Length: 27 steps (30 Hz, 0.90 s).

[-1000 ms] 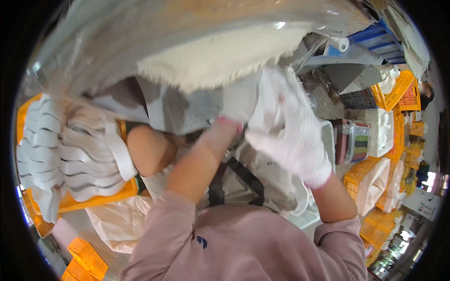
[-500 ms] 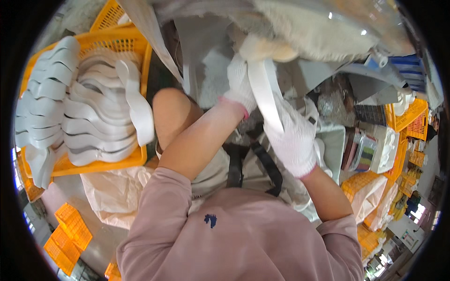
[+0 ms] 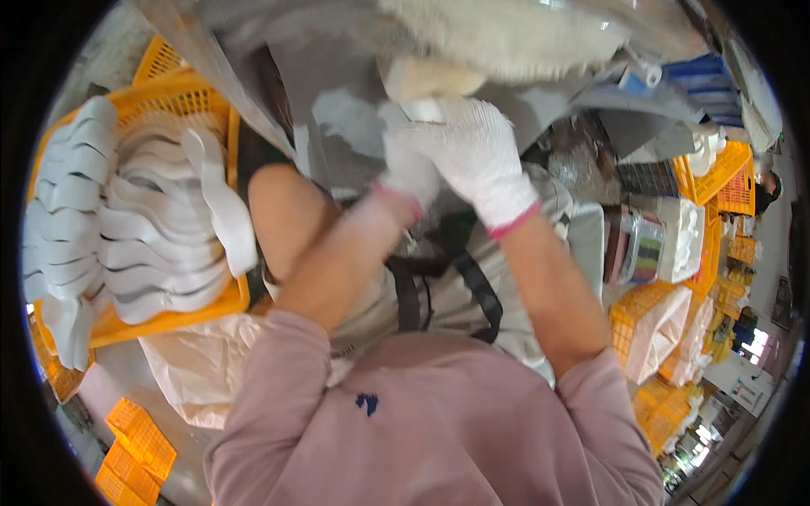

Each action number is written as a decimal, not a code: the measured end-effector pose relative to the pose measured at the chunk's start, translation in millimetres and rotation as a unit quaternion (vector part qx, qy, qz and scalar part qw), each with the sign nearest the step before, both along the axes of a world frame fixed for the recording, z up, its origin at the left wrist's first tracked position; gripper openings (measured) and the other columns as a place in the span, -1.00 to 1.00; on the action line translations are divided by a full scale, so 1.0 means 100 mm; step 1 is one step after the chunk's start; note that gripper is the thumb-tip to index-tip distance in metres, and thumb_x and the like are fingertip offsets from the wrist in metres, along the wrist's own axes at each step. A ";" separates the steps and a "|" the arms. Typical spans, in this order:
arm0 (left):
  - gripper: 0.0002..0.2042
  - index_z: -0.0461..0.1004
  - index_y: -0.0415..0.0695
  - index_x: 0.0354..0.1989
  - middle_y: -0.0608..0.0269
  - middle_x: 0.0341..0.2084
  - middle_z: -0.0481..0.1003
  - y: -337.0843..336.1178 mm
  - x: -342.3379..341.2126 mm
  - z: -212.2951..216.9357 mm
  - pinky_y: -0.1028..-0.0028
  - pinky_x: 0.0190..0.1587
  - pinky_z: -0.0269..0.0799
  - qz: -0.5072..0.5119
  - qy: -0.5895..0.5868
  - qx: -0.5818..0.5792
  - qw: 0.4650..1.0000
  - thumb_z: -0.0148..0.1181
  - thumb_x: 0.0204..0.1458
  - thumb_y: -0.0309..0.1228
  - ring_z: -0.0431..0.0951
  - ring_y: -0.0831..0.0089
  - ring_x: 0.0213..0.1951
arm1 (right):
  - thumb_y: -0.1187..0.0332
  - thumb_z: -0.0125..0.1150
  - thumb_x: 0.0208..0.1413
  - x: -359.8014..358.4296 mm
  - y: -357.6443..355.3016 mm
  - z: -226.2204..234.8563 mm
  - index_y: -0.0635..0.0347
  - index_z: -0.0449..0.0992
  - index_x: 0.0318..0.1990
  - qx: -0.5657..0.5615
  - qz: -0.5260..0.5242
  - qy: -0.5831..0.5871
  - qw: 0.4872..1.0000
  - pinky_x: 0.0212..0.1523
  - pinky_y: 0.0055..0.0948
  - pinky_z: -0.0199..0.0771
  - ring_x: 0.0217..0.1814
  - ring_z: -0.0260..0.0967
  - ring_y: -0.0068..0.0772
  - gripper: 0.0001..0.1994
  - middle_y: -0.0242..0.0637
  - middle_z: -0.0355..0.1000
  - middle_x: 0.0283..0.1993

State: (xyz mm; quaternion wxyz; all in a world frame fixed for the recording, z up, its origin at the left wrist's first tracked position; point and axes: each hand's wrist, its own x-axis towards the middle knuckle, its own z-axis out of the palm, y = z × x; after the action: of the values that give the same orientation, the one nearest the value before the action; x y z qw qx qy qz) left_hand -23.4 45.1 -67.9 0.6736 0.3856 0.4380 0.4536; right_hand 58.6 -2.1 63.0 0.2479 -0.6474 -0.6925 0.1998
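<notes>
My two hands wear white knit gloves with pink cuffs and are close together in front of a cream, rounded wheel-like pad (image 3: 434, 78). Between them is a white curved piece (image 3: 424, 110); only a short bit of it shows, the rest being hidden by the gloves. My right hand (image 3: 481, 156) is closed over the piece, with its back turned up. Beside and partly behind it, my left hand (image 3: 409, 160) is blurred by motion, its fingers closed at the piece's left side.
At the left, a yellow crate (image 3: 169, 325) holds stacked wavy white pieces (image 3: 169, 228). Grey sheeting (image 3: 337, 63) surrounds the pad. A pale green bin (image 3: 588, 244) stands by my right forearm, with more yellow crates (image 3: 650, 329) beyond. Yellow crates (image 3: 139, 438) lie at the lower left.
My right hand has moved up and left to the pad, beside my left hand. The white piece, which was long and upright in view, is now mostly covered.
</notes>
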 end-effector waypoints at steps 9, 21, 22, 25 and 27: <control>-0.42 0.47 -0.12 0.20 -0.03 -0.15 0.60 0.32 -0.09 -0.07 -0.11 -0.09 0.60 -0.043 -0.395 -0.210 0.893 -0.21 0.40 0.12 0.64 -0.11 -0.19 | 0.28 0.42 0.18 -0.13 -0.34 0.32 0.20 0.62 -0.01 -0.203 -0.022 0.318 0.926 -0.05 -0.21 0.63 -0.05 0.62 -0.20 -0.71 -0.14 0.62 -0.10; -0.33 0.47 -0.13 0.18 -0.05 -0.09 0.60 0.04 -0.08 0.22 -0.05 0.07 0.60 -0.061 -0.437 -0.304 0.844 -0.16 0.37 0.28 0.65 -0.04 -0.07 | 0.21 0.54 -0.03 -0.13 -0.85 0.35 0.13 0.56 0.10 -0.046 0.040 -0.065 0.996 -0.04 -0.07 0.64 -0.03 0.61 0.16 -0.49 0.01 0.57 0.06; -0.32 0.47 -0.13 0.17 -0.05 -0.10 0.60 0.02 -0.07 0.26 -0.05 0.07 0.60 -0.065 -0.439 -0.326 0.834 -0.15 0.36 0.30 0.66 -0.05 -0.07 | 0.18 0.55 -0.03 -0.12 -0.97 0.31 0.17 0.56 0.12 0.003 0.036 -0.088 0.995 0.02 -0.08 0.62 -0.01 0.62 0.14 -0.45 0.00 0.59 0.02; -0.29 0.48 -0.12 0.13 -0.05 -0.11 0.59 0.03 -0.12 0.31 -0.05 0.07 0.61 -0.048 -0.430 -0.367 0.824 -0.11 0.33 0.35 0.66 -0.06 -0.08 | 0.13 0.57 -0.03 -0.09 -0.96 0.27 0.23 0.56 0.17 0.007 0.019 -0.096 0.995 0.12 -0.10 0.61 0.03 0.64 0.09 -0.38 -0.03 0.64 -0.06; -0.34 0.49 -0.11 0.11 -0.04 -0.14 0.59 0.10 -0.17 0.27 -0.02 0.08 0.61 -0.053 -0.467 -0.312 0.826 -0.08 0.34 0.30 0.66 -0.05 -0.09 | 0.16 0.55 -0.04 -0.06 -0.80 0.28 0.20 0.59 0.13 -0.083 -0.038 -0.084 0.992 0.03 -0.10 0.64 -0.02 0.65 0.08 -0.43 -0.06 0.66 -0.10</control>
State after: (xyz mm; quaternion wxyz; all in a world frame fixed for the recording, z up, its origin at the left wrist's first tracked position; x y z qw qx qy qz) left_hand -40.1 54.9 -40.5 0.9052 -0.0805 0.1683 0.3818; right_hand 52.6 -81.6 91.3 0.1416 -0.7059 -0.6670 0.1916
